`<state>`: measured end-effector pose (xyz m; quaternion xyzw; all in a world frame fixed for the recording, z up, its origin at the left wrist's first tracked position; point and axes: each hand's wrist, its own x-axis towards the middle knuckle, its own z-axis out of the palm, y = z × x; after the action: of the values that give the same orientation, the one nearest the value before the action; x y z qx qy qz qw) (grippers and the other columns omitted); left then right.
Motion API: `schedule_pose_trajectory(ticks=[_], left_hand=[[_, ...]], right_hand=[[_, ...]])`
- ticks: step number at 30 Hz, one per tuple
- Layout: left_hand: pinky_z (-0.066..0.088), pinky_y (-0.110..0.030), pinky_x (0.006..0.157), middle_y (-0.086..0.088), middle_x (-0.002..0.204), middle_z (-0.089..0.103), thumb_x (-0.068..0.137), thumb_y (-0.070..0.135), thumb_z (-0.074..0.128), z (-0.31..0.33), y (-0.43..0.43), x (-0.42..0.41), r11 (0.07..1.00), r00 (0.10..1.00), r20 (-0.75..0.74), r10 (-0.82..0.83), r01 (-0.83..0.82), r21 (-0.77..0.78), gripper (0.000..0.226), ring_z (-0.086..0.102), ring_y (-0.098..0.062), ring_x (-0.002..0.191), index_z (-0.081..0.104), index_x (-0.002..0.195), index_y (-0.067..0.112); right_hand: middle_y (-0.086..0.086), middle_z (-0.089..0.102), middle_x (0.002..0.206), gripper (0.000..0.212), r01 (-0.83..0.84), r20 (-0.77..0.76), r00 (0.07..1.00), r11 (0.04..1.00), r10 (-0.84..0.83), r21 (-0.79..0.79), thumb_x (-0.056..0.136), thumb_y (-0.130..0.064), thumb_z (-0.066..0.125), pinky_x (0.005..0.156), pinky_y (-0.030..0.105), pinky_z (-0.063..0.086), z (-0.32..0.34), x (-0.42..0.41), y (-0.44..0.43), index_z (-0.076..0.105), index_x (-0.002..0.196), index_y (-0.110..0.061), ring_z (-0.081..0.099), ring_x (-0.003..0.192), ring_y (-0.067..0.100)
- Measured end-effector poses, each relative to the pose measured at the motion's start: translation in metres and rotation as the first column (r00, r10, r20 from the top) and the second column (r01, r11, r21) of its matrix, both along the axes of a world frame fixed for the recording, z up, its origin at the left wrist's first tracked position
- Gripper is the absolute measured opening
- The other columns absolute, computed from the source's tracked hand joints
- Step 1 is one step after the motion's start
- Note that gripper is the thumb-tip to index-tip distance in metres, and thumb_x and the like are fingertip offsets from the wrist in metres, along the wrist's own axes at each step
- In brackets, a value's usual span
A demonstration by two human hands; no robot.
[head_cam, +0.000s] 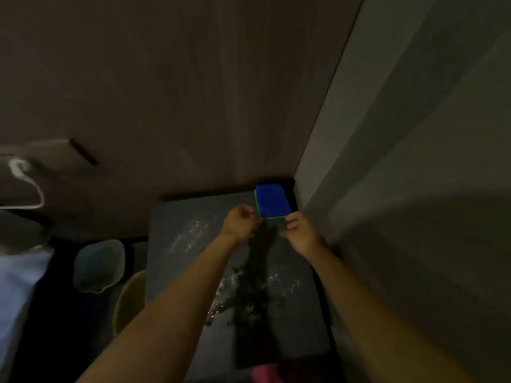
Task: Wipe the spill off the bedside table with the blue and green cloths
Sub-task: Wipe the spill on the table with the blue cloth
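The left hand (240,220) and the right hand (297,226) each pinch a near corner of the folded blue cloth with green edging (272,200), which lies at the far right corner of the dark bedside table (177,217), close to the grey wall (387,161). The risk, I think, is that the folded stack slides apart when it is pulled, because the grip is only at the corners. The wet glistening spill (243,297) spreads over the near middle of the table, well apart from the cloth.

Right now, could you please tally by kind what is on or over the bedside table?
Blue cloth with green edging: 1
Hands, left hand and right hand, at the cloth's near corners: 2
Wet spill patches: 1 scattered area
Total: 4
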<state>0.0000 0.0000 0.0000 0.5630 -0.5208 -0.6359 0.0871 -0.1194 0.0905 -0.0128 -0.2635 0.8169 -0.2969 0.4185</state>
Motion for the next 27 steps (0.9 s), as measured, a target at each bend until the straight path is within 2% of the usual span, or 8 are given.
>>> schedule_pose_trajectory(ticks=[2, 4, 6, 12, 17, 22, 24, 27], left_hand=[[0.050, -0.036, 0.074, -0.021, 0.097, 0.059, 0.083, 0.001, 0.064, -0.034, -0.006, -0.011, 0.999, 0.998, 0.065, 0.006, -0.004, -0.037, 0.033, 0.056, -0.026, 0.085, 0.053, 0.114, 0.001], [0.050, -0.044, 0.093, -0.020, 0.107, 0.061, 0.081, 0.006, 0.069, -0.061, -0.009, -0.018, 0.999, 0.993, 0.116, -0.003, 0.006, -0.032, 0.030, 0.059, -0.028, 0.101, 0.058, 0.108, 0.003], [0.048, -0.044, 0.097, -0.018, 0.114, 0.064, 0.080, 0.010, 0.069, -0.083, -0.013, -0.027, 0.999, 0.993, 0.119, -0.016, 0.019, -0.030, 0.038, 0.060, -0.031, 0.109, 0.057, 0.116, 0.002], [0.048, -0.031, 0.088, -0.011, 0.121, 0.064, 0.079, 0.017, 0.071, -0.121, -0.033, -0.059, 0.982, 0.994, 0.108, -0.028, 0.047, -0.180, 0.050, 0.060, -0.024, 0.111, 0.054, 0.125, 0.005], [0.043, -0.022, 0.069, -0.012, 0.106, 0.068, 0.079, 0.008, 0.068, -0.134, -0.049, -0.077, 0.951, 0.984, 0.175, 0.026, 0.029, -0.306, 0.030, 0.062, -0.019, 0.091, 0.061, 0.108, 0.005], [0.035, -0.004, 0.042, 0.004, 0.069, 0.051, 0.078, 0.007, 0.067, -0.138, -0.058, -0.086, 0.918, 0.971, 0.225, 0.084, 0.012, -0.396, 0.017, 0.041, 0.001, 0.054, 0.050, 0.079, 0.014], [0.034, -0.006, 0.046, 0.000, 0.069, 0.053, 0.079, 0.007, 0.065, -0.137, -0.059, -0.090, 0.914, 0.968, 0.243, 0.059, 0.046, -0.403, 0.016, 0.044, -0.006, 0.055, 0.050, 0.077, 0.010], [0.033, -0.019, 0.057, -0.015, 0.085, 0.065, 0.079, 0.000, 0.057, -0.139, -0.057, -0.093, 0.911, 0.976, 0.220, 0.003, 0.087, -0.403, 0.006, 0.059, -0.024, 0.076, 0.056, 0.084, 0.003]], right_hand=[[0.020, 0.054, 0.106, 0.036, -0.046, -0.096, 0.994, 0.999, 0.046, 0.002, 0.081, 0.000, 0.065, 0.091, 0.042, 0.046, -0.031, -0.008, -0.010, 0.052, 0.115, 0.001, 0.055, 0.101, 0.036], [0.021, 0.052, 0.118, 0.037, -0.097, -0.199, 0.975, 0.995, 0.097, 0.010, 0.081, -0.004, 0.066, 0.092, 0.039, 0.045, -0.053, -0.011, -0.018, 0.053, 0.116, -0.002, 0.054, 0.105, 0.034], [0.017, 0.050, 0.124, 0.038, -0.160, -0.291, 0.944, 0.987, 0.156, 0.009, 0.082, -0.007, 0.066, 0.094, 0.036, 0.045, -0.073, -0.015, -0.027, 0.053, 0.118, -0.007, 0.052, 0.111, 0.030], [0.014, 0.051, 0.128, 0.037, -0.255, -0.505, 0.834, 0.967, 0.222, 0.003, 0.086, -0.005, 0.059, 0.098, 0.039, 0.040, -0.107, -0.034, -0.061, 0.054, 0.122, -0.008, 0.044, 0.120, 0.030], [0.016, 0.058, 0.120, 0.033, -0.351, -0.627, 0.727, 0.936, 0.281, 0.013, 0.086, -0.005, 0.053, 0.091, 0.043, 0.038, -0.120, -0.042, -0.088, 0.059, 0.119, -0.006, 0.047, 0.112, 0.034], [0.011, 0.051, 0.129, 0.038, -0.331, -0.537, 0.787, 0.942, 0.304, 0.049, 0.089, -0.007, 0.054, 0.094, 0.041, 0.040, -0.130, -0.047, -0.095, 0.051, 0.127, -0.014, 0.043, 0.114, 0.031], [0.013, 0.052, 0.127, 0.042, -0.311, -0.522, 0.808, 0.950, 0.275, 0.018, 0.088, -0.005, 0.054, 0.092, 0.043, 0.041, -0.131, -0.047, -0.093, 0.049, 0.128, -0.013, 0.045, 0.113, 0.032], [0.014, 0.052, 0.124, 0.053, -0.280, -0.462, 0.858, 0.958, 0.223, -0.059, 0.085, -0.004, 0.057, 0.093, 0.048, 0.041, -0.128, -0.048, -0.094, 0.043, 0.135, -0.015, 0.046, 0.114, 0.034]])
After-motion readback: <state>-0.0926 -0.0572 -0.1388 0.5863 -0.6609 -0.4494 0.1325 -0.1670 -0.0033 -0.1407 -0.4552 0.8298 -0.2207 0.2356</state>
